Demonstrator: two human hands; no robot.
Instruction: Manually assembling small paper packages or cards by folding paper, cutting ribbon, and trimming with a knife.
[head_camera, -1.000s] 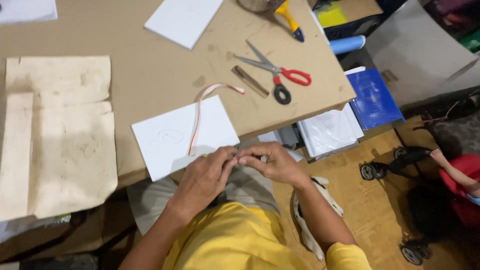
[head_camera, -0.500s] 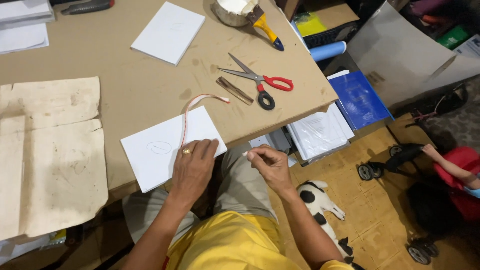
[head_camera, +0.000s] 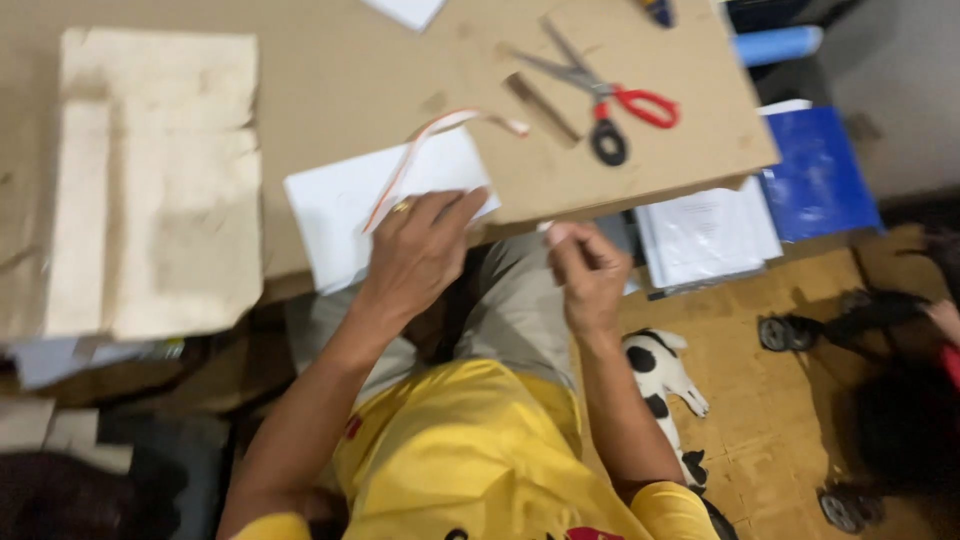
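Observation:
My left hand (head_camera: 420, 250), with a ring on one finger, lies on a white sheet (head_camera: 335, 210) at the near edge of the cardboard-brown table (head_camera: 350, 70) and holds it down. A thin orange-pink ribbon strip (head_camera: 440, 128) curls across the sheet and runs under my fingers. My right hand (head_camera: 588, 270) hovers just off the table edge, right of the sheet, with its fingertips pinched together; I cannot tell if anything small is between them. Scissors (head_camera: 600, 95) with one red and one black handle lie farther back, beside a short brown strip (head_camera: 543, 108).
A large creased brown paper (head_camera: 150, 180) covers the table's left side. Below the right edge sit a blue folder (head_camera: 815, 170), a stack of white papers (head_camera: 705, 235) and a blue cylinder (head_camera: 775, 45). A black-and-white cat (head_camera: 660, 375) lies on the floor by my right arm.
My hands, joined in front of me a second ago, have parted. The left one went onto the white sheet; the right one stayed off the edge. The view has shifted and blurred.

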